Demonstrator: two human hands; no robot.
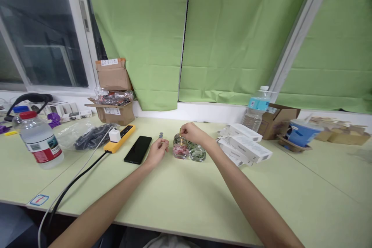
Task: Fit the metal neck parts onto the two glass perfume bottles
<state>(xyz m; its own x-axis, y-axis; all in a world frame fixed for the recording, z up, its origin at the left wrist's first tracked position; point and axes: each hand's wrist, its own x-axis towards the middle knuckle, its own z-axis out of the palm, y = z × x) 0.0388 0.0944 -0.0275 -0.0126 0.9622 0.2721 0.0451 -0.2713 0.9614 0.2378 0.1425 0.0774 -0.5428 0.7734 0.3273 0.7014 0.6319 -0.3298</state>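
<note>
My left hand [158, 151] rests on the pale green table [186, 197], fingers curled around a small silver piece that is hard to make out. Just right of it stand small glass bottles: one with pink contents [180, 151] and one with green contents [198, 153]. My right hand [192, 133] hovers over the pink bottle, fingertips pinched on its gold top. A small silver cap [161, 135] stands on the table behind my left hand.
A black phone [138, 149] and a yellow power strip [119, 138] with a white plug lie to the left. Water bottles stand at far left [40, 139] and back right [257, 108]. White boxes [247, 145], cardboard boxes [114, 89] and a blue cup [300, 133] line the back.
</note>
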